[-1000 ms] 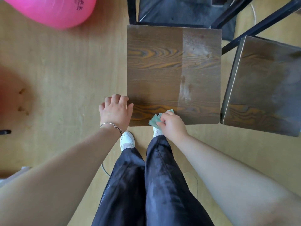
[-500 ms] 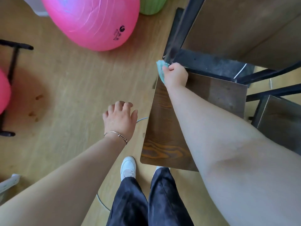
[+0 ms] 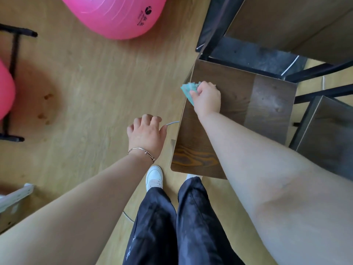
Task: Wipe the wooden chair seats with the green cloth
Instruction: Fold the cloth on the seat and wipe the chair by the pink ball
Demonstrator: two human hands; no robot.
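Note:
A dark wooden chair seat (image 3: 238, 104) stands right of centre in front of my legs. My right hand (image 3: 207, 97) presses a crumpled green cloth (image 3: 188, 90) onto the seat's left edge, a little short of its far corner. The cloth sticks out past the edge on the left of my fingers. My left hand (image 3: 146, 135) hovers over the floor just left of the seat, fingers loosely curled, holding nothing. A second wooden chair seat (image 3: 328, 134) stands at the right edge, partly hidden by my right arm.
A large pink ball (image 3: 114, 14) lies on the wooden floor at the top, another pink ball (image 3: 5, 90) in a black stand (image 3: 13, 54) at the left edge. A dark table (image 3: 298, 23) with black legs stands behind the chairs. A thin cable (image 3: 172, 122) runs under the seat.
My right hand first swept the cloth from the seat's near edge to its far left corner, then drew it back toward me along the left edge. My left hand came off the seat's corner.

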